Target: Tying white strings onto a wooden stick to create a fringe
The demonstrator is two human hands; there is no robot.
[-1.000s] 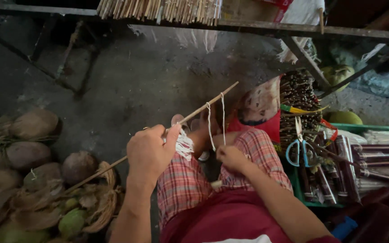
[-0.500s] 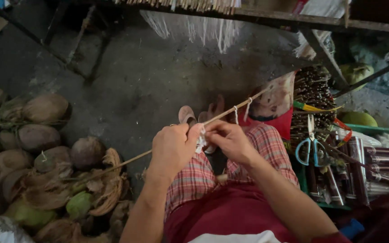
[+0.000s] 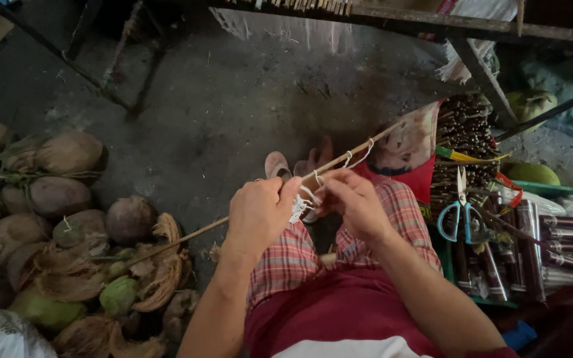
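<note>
Head view: your left hand [image 3: 258, 213] clamps the thin stick [image 3: 339, 158]; your right hand [image 3: 353, 199] pinches soft white string [image 3: 308, 194] beside it. Stick looks light, brittle; grip near the knots.

A rough, dark grey concrete floor [image 3: 233, 99] is seen across the far middle, dimly lit. A dark metal-framed rack [image 3: 432, 26] is set along the far edge, its slanted legs reaching down at far left and right. Brown husked coconuts [image 3: 54, 199] are heaped at the left. A green plastic crate [image 3: 552, 190] is placed at the right.
</note>
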